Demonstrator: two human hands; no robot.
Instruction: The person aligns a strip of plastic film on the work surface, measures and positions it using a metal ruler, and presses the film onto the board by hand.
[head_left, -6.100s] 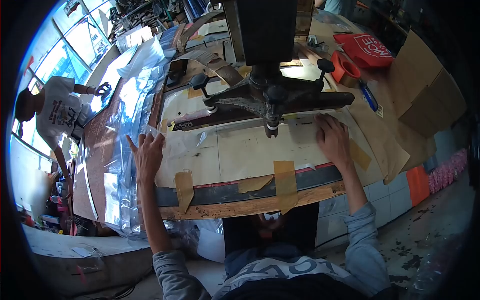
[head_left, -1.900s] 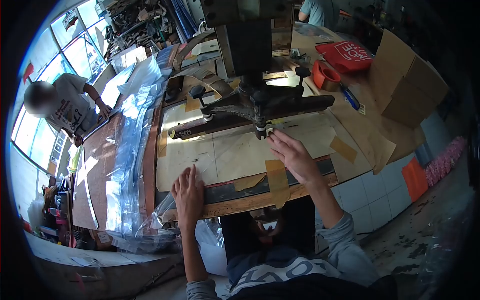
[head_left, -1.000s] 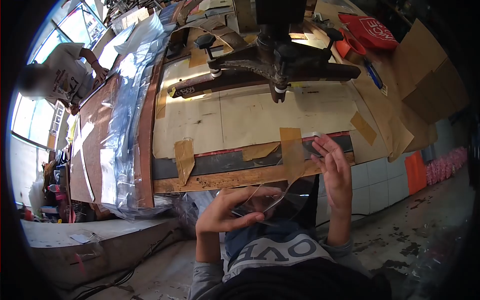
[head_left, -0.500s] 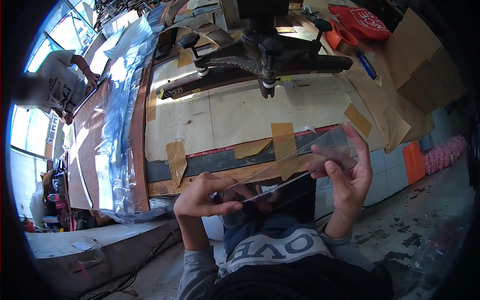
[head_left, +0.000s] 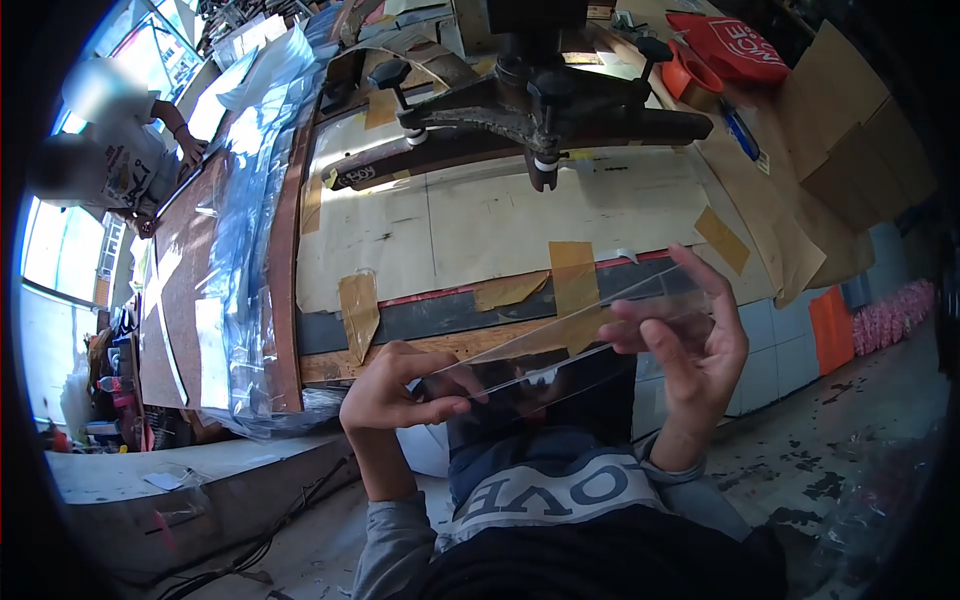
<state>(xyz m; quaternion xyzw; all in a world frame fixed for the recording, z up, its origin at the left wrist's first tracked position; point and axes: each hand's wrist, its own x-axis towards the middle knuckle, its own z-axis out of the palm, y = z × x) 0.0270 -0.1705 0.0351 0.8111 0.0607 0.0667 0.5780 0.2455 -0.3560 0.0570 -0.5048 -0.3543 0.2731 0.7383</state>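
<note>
I hold a clear plastic sheet (head_left: 540,352), long and narrow, slanting up to the right above my lap. My left hand (head_left: 400,395) pinches its lower left end, thumb in front and fingers seen through the plastic. My right hand (head_left: 698,350) supports the upper right end, with the index finger stretched along the edge and other fingers bent against it. Past the sheet lies a taped work board (head_left: 385,235) with tan tape (head_left: 573,285) across its front edge. Over the board stands a dark metal press head (head_left: 545,105) with black knobs.
A person (head_left: 125,165) works at a brown board (head_left: 185,290) on the left, beside clear blue plastic sheeting (head_left: 240,250). Back right are an orange tape roll (head_left: 692,80), a red bag (head_left: 735,48), a blue cutter (head_left: 740,132) and cardboard (head_left: 840,120).
Both hands still hold the plastic sheet. Its left end and my left hand have shifted slightly left, and my right fingers have moved a little. The view has tilted slightly.
</note>
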